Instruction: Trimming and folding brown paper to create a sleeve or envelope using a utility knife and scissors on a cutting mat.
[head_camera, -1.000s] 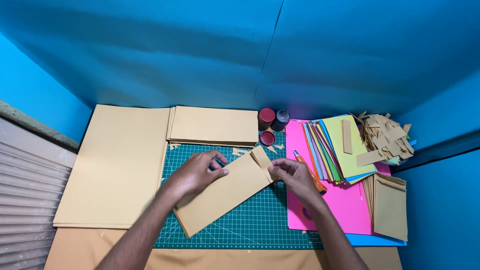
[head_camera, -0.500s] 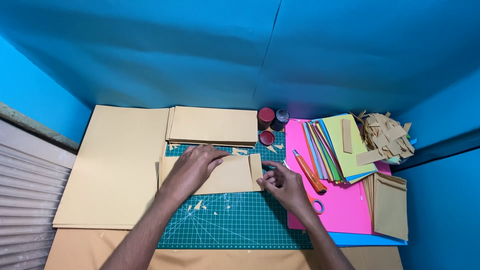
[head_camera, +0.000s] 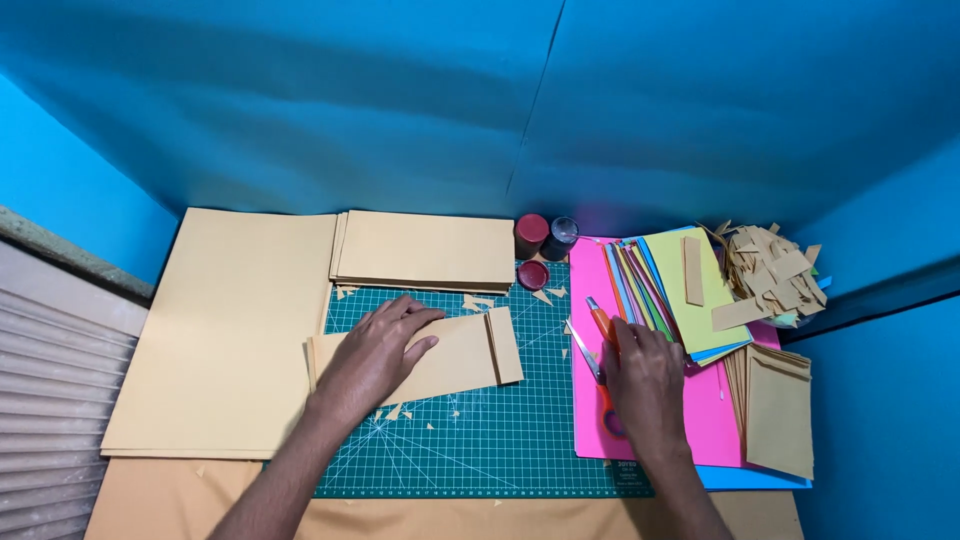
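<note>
- Fingers of my left hand (head_camera: 385, 345) are spreading flat, open, pressing the tan envelope (head_camera: 440, 355) lying beneath on the cutting mat (head_camera: 480, 440).
- My right hand (head_camera: 645, 385) is curling closed on the orange scissors (head_camera: 600, 365) under it.

tan envelope (head_camera: 455, 352) – matt paper | cutting mat (head_camera: 500, 440) – smooth green plastic | scissors (head_camera: 598, 345) – metal blades, glossy orange handles

Two bare forearms, sleeveless, hands (head_camera: 375, 352) without rings
</note>
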